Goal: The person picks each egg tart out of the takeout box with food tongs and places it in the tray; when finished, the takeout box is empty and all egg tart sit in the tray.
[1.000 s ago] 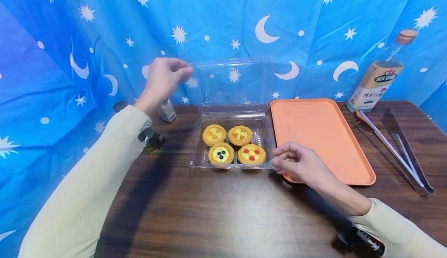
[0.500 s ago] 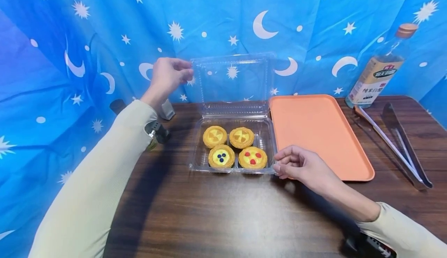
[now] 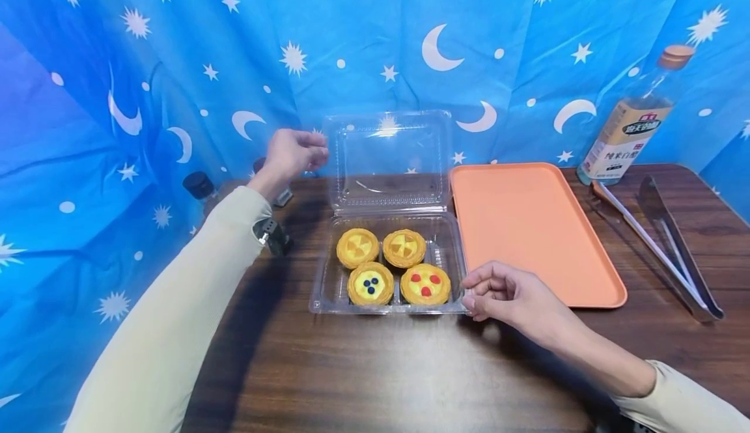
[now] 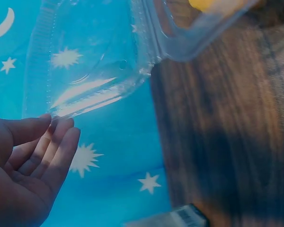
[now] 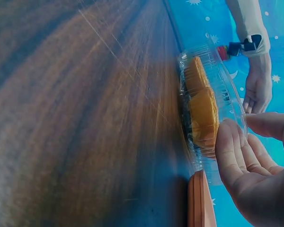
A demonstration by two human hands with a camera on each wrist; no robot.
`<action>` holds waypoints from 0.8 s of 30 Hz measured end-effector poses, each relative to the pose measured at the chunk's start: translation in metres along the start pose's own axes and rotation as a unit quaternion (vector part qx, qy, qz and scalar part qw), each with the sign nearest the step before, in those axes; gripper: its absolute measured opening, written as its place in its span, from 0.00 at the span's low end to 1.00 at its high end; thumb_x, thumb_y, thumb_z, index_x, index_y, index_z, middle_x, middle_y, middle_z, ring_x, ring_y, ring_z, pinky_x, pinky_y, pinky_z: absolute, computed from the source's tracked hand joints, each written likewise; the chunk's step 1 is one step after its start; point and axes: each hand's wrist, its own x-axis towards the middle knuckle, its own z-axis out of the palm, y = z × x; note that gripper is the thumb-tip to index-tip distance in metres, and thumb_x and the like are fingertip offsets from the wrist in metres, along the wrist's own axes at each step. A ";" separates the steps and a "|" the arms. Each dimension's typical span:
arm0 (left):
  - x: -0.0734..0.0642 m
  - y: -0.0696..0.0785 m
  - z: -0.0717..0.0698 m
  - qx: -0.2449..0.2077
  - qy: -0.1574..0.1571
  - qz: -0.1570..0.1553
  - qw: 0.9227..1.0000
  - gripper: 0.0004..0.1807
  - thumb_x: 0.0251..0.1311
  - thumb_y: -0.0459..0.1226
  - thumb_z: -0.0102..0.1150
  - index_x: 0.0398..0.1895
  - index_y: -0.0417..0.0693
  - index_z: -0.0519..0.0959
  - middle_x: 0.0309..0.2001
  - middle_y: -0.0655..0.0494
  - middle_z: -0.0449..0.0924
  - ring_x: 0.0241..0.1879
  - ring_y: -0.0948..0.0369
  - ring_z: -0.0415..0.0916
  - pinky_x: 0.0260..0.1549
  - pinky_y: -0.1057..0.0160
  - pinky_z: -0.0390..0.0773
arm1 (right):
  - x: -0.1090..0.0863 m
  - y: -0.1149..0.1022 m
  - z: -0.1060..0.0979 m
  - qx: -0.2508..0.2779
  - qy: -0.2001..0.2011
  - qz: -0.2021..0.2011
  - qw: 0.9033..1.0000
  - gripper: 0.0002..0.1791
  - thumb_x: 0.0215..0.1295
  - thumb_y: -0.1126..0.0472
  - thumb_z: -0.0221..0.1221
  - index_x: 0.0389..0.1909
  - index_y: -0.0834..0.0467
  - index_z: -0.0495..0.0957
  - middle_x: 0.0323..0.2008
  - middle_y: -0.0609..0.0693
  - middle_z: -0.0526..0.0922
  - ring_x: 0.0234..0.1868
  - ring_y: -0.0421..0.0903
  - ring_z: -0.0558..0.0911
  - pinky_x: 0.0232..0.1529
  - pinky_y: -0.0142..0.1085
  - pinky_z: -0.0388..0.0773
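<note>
A clear plastic clamshell container (image 3: pixel 387 309) lies open on the table with several egg tarts in its base. Two plain tarts (image 3: pixel 404 249) sit at the back; in front are one with blue berries (image 3: pixel 371 284) and one with red pieces (image 3: pixel 425 284). The clear lid (image 3: pixel 389 159) stands raised behind the base. My left hand (image 3: pixel 293 156) pinches the lid's left corner between thumb and fingers, as the left wrist view also shows. At the base's front right corner, my right hand (image 3: pixel 512 299) grips the rim with thumb and fingertips.
An orange tray (image 3: pixel 527 231) lies right of the container. Metal tongs (image 3: pixel 674 257) rest farther right, below a vinegar bottle (image 3: pixel 629 133). Behind my left forearm stands a dark-capped bottle (image 3: pixel 199 185). A blue patterned curtain (image 3: pixel 363 29) hangs at the back.
The container with its tarts has slid towards me, and both hands have moved along with it. The raised lid now sits lower in view. Tray, tongs and vinegar bottle have stayed in place.
</note>
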 end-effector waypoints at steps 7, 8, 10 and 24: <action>0.002 -0.021 0.007 -0.026 -0.022 -0.014 0.999 0.19 0.72 0.26 0.64 0.64 0.32 0.79 0.56 0.35 0.84 0.53 0.45 0.85 0.57 0.52 0.85 | -0.004 0.001 0.000 -0.004 -0.005 -0.007 1.000 0.18 0.74 0.66 0.65 0.56 0.73 0.75 0.39 0.60 0.86 0.36 0.50 0.88 0.41 0.42 0.90; 0.003 -0.024 0.008 -0.028 -0.027 -0.017 0.999 0.19 0.72 0.26 0.63 0.64 0.31 0.79 0.56 0.34 0.84 0.54 0.43 0.85 0.58 0.51 0.85 | -0.004 0.001 0.001 -0.005 -0.004 -0.004 1.000 0.18 0.74 0.66 0.65 0.56 0.73 0.75 0.39 0.61 0.86 0.37 0.51 0.88 0.41 0.42 0.90; 0.003 -0.028 0.009 -0.028 -0.038 -0.024 0.999 0.20 0.73 0.25 0.62 0.66 0.30 0.78 0.57 0.32 0.83 0.55 0.42 0.85 0.59 0.49 0.84 | -0.005 0.001 0.001 -0.007 -0.004 0.001 1.000 0.18 0.74 0.65 0.66 0.56 0.73 0.75 0.39 0.62 0.86 0.37 0.52 0.89 0.41 0.43 0.90; -0.002 -0.049 0.016 -0.093 -0.087 -0.059 0.990 0.22 0.72 0.21 0.58 0.68 0.23 0.73 0.59 0.24 0.79 0.59 0.36 0.81 0.60 0.47 0.83 | -0.007 0.003 0.001 0.001 -0.007 0.002 1.000 0.19 0.74 0.64 0.67 0.56 0.72 0.75 0.39 0.62 0.86 0.37 0.55 0.89 0.42 0.43 0.90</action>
